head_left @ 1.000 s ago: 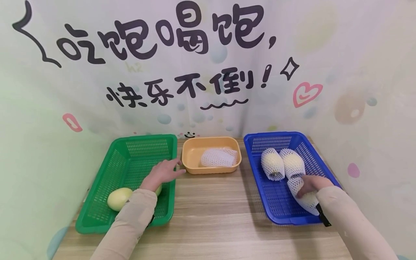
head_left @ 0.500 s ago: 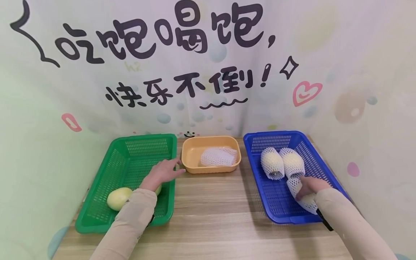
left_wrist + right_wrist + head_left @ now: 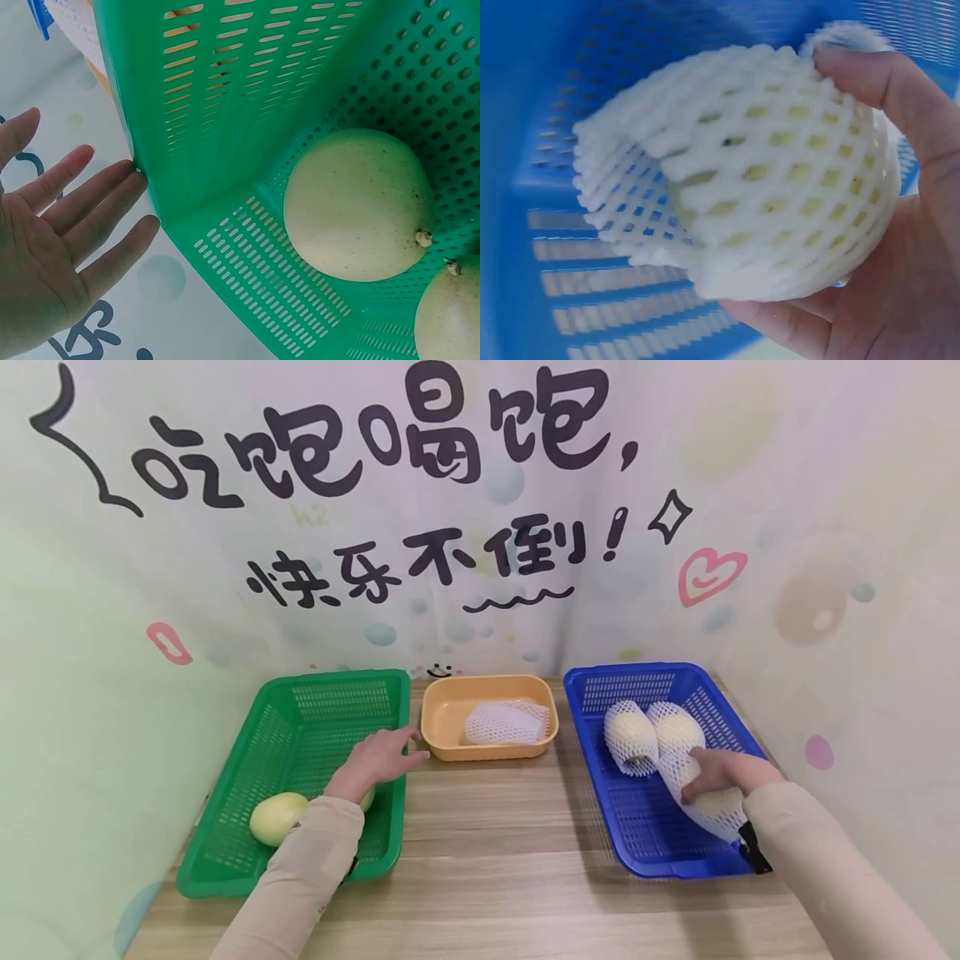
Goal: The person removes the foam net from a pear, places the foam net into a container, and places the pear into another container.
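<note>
My right hand (image 3: 735, 768) grips a pale melon in a white foam net (image 3: 716, 814) at the right side of the blue basket (image 3: 626, 860). In the right wrist view the thumb lies on top of this melon (image 3: 795, 172) and the other fingers reach beneath it; one end of the net hangs loose. Two more netted melons (image 3: 630, 739) lie against each other farther back. With its fingers spread, my left hand (image 3: 378, 755) hovers at the green basket's (image 3: 251, 685) right rim. Two bare melons (image 3: 360, 206) rest in that basket, one mostly hidden by my sleeve in the head view.
Between the baskets, at the back of the wooden table (image 3: 487, 843), stands a small orange tray (image 3: 442, 714) with white foam nets (image 3: 502, 722) in it. A printed cloth (image 3: 480, 635) hangs behind.
My right hand and the netted melon in it have shifted slightly right and up in the head view. The left hand stays in place.
</note>
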`<state>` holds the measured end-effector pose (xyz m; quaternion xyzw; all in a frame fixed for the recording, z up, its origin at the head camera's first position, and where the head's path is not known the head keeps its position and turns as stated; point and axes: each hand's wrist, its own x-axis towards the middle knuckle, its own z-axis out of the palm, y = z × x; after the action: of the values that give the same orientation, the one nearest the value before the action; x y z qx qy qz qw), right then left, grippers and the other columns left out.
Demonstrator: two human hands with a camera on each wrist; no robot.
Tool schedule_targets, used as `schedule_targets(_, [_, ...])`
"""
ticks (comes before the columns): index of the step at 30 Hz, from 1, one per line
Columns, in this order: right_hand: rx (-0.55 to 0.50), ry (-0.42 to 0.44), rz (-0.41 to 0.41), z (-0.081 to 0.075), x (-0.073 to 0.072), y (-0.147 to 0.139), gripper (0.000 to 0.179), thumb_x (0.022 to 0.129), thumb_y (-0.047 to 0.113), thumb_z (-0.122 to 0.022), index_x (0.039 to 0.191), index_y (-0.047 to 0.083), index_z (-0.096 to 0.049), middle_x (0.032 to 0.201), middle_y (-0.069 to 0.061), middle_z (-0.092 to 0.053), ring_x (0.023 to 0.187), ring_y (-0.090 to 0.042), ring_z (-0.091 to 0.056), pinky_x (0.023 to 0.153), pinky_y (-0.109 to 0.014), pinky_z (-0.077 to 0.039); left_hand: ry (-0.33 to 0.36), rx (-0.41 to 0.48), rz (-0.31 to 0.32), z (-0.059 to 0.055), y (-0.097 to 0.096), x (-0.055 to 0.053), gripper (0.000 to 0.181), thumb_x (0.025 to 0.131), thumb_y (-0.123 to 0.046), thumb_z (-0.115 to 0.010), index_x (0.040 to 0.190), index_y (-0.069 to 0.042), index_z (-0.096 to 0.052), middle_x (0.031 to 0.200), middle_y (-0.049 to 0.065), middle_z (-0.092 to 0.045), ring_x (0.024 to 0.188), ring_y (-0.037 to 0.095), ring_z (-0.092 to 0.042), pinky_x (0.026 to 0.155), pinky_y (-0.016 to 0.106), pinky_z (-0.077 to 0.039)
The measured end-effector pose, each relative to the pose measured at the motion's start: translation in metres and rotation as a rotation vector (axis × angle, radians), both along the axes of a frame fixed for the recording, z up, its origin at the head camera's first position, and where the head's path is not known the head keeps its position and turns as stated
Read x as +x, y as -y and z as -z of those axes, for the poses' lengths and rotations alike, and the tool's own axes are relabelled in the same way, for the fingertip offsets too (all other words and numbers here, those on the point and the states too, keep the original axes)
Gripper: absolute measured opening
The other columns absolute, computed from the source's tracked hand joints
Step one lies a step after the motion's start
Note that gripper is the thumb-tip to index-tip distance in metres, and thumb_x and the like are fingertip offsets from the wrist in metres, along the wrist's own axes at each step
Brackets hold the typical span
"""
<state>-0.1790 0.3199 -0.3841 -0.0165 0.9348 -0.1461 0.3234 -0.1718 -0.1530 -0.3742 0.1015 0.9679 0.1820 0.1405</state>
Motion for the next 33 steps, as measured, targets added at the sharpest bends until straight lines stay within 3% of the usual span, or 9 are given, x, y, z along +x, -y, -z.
schedule_targets(5, [-0.05,-0.094,-0.095,-0.02,-0.007,0.013,0.088,0.07,0.03,-0.07,0.126,-0.019,-0.022,0.103,-0.033,-0.044,0.088,-0.04,-0.049,0.066,-0.046,-0.046,0.009,-0.004,-0.004,-0.001,0.0,-0.001,0.037,0.088,-0.037,-0.051,0.115,-0.012,-0.053,0.107,0.013,-0.056,0.092,0.03,-0.052,0.07,0.043,-0.042])
schedule_targets(11, [-0.058,-0.226,-0.211,-0.032,-0.013,0.025,0.082,0.067,0.032,-0.07,0.121,-0.017,-0.031,0.091,-0.022,-0.051,0.076,-0.03,-0.051,0.064,-0.04,-0.045,0.01,-0.01,-0.004,0.001,0.0,-0.001,0.038,0.088,-0.038,-0.051,0.115,-0.012,-0.054,0.106,0.013,-0.057,0.09,0.029,-0.052,0.067,0.041,-0.042])
schedule_targets(16, [-0.047,-0.306,-0.25,-0.04,-0.016,0.035,0.085,0.066,0.034,-0.07,0.123,-0.016,-0.031,0.099,-0.027,-0.05,0.081,-0.032,-0.05,0.068,-0.043,-0.043,0.008,-0.004,-0.005,0.002,0.0,-0.001,0.037,0.088,-0.038,-0.051,0.115,-0.012,-0.054,0.107,0.014,-0.057,0.091,0.031,-0.052,0.068,0.043,-0.042])
schedule_targets(23, [-0.032,-0.384,-0.294,-0.045,-0.018,0.043,0.082,0.066,0.037,-0.07,0.122,-0.013,-0.036,0.11,-0.03,-0.048,0.102,-0.046,-0.042,0.077,-0.051,-0.037,-0.004,-0.006,0.0,0.003,0.001,-0.001,0.037,0.088,-0.037,-0.052,0.114,-0.012,-0.054,0.106,0.013,-0.057,0.09,0.03,-0.052,0.067,0.042,-0.042])
schedule_targets(29, [-0.042,-0.429,-0.294,-0.048,-0.018,0.05,0.08,0.066,0.038,-0.07,0.122,-0.009,-0.038,0.108,-0.024,-0.049,0.095,-0.037,-0.046,0.073,-0.048,-0.039,-0.01,-0.005,-0.003,0.003,0.0,0.0,0.037,0.088,-0.037,-0.052,0.113,-0.012,-0.055,0.105,0.013,-0.057,0.089,0.028,-0.052,0.067,0.041,-0.042])
schedule_targets(33, [-0.042,-0.446,-0.284,-0.051,-0.017,0.057,0.08,0.067,0.037,-0.07,0.124,-0.008,-0.037,0.113,-0.026,-0.047,0.098,-0.038,-0.045,0.074,-0.05,-0.039,-0.009,-0.007,-0.004,0.002,0.0,0.0,0.037,0.088,-0.037,-0.052,0.113,-0.011,-0.055,0.107,0.013,-0.057,0.09,0.029,-0.052,0.067,0.042,-0.042])
